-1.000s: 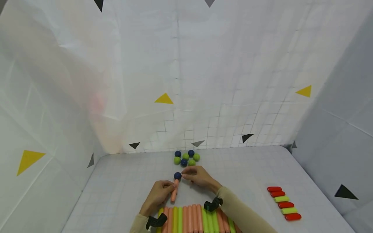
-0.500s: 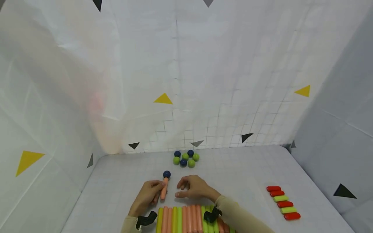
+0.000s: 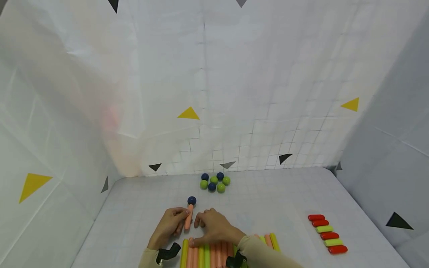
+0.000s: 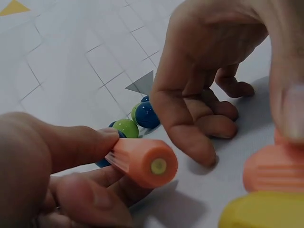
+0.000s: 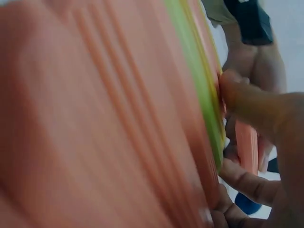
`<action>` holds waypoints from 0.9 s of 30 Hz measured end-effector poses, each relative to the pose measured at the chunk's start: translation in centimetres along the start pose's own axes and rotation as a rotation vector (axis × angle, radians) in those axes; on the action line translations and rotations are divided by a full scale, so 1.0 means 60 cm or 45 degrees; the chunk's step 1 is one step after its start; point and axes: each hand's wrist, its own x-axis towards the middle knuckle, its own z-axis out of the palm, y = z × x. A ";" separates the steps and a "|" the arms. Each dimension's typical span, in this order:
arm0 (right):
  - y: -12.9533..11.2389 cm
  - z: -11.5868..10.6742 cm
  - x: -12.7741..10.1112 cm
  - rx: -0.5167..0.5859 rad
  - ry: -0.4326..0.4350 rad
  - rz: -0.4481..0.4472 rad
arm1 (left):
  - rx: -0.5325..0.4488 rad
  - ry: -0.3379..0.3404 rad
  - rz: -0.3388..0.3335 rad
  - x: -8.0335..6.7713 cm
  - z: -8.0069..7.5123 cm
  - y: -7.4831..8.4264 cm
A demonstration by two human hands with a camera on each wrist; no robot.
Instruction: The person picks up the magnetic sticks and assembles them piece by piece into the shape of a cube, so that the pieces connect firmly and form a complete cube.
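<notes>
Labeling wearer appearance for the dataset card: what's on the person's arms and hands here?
Both hands are bare: no gloves, and no rings can be made out. The left hand and right hand come out of long beige sleeves, left sleeve and right sleeve. Each wrist carries a small black camera mount: left mount, right mount.

We see a staged recording booth rather than a lived-in room. A white cloth printed with a faint grey grid [image 3: 234, 93] covers the back and side walls and drapes over the flat tabletop [image 3: 285, 193]. Scattered yellow triangular markers [image 3: 188, 113] and black triangular markers [image 3: 284, 158] dot the cloth like reference marks for cameras. The only furnishings are sorted toy pieces: a cluster of blue and green balls [image 3: 214, 182], a row of orange and green ribbed plastic sticks [image 3: 214, 255], and a column of short red and green capsule-shaped blocks [image 3: 326, 233].
</notes>
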 end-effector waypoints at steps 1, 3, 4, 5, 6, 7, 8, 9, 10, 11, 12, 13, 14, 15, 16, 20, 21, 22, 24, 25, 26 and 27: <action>-0.002 0.001 0.000 -0.004 -0.002 -0.001 | -0.002 -0.003 0.004 -0.001 0.000 0.001; -0.006 0.002 0.002 -0.006 -0.006 -0.014 | -0.001 -0.007 0.013 -0.001 0.001 0.001; -0.007 0.002 0.002 0.000 -0.009 -0.023 | -0.001 -0.009 0.018 -0.001 0.001 0.001; -0.010 0.001 0.003 0.011 -0.019 -0.027 | -0.001 -0.010 0.020 -0.002 0.001 0.001; -0.013 -0.001 0.003 0.019 -0.023 -0.031 | -0.001 -0.012 0.026 -0.001 0.000 0.001; -0.016 -0.002 0.002 0.022 -0.028 -0.033 | -0.003 -0.014 0.033 -0.001 -0.001 0.000; -0.019 -0.002 0.002 0.025 -0.031 -0.032 | -0.007 -0.018 0.039 -0.001 -0.001 -0.001; -0.022 -0.002 0.003 0.028 -0.033 -0.030 | -0.012 -0.022 0.044 -0.001 -0.002 -0.002; -0.024 -0.001 0.003 0.032 -0.037 -0.028 | -0.016 -0.025 0.048 -0.001 -0.003 -0.002; -0.026 0.000 0.004 0.032 -0.040 -0.023 | -0.020 -0.028 0.049 0.000 -0.003 -0.002; -0.027 0.002 0.005 0.029 -0.038 -0.025 | -0.022 -0.029 0.050 0.000 -0.003 -0.003; -0.027 0.005 0.006 0.030 -0.041 -0.022 | -0.021 -0.028 0.046 0.000 -0.003 -0.003; -0.027 0.007 0.008 0.031 -0.046 -0.016 | -0.019 -0.026 0.041 0.000 -0.003 -0.003; -0.028 0.009 0.009 0.030 -0.048 -0.011 | -0.016 -0.021 0.037 0.000 -0.003 -0.003; -0.028 0.012 0.010 0.028 -0.048 -0.002 | -0.016 -0.017 0.032 -0.001 -0.003 -0.003; -0.032 0.021 0.013 0.032 -0.044 0.036 | -0.010 -0.017 0.032 -0.001 -0.002 -0.003; -0.033 0.022 0.013 0.039 -0.040 0.039 | -0.012 -0.019 0.035 -0.002 -0.002 -0.003; -0.035 0.022 0.012 0.052 -0.039 0.044 | -0.014 -0.023 0.039 -0.002 -0.003 -0.003; -0.038 0.022 0.010 0.079 -0.040 0.045 | -0.012 -0.027 0.049 -0.001 -0.003 -0.004; -0.040 0.022 0.008 0.092 -0.041 0.044 | -0.013 -0.029 0.052 -0.001 -0.003 -0.004; -0.042 0.021 0.007 0.112 -0.042 0.045 | -0.013 -0.028 0.050 -0.001 -0.004 -0.004; -0.044 0.021 0.007 0.121 -0.041 0.047 | -0.013 -0.028 0.051 -0.001 -0.004 -0.005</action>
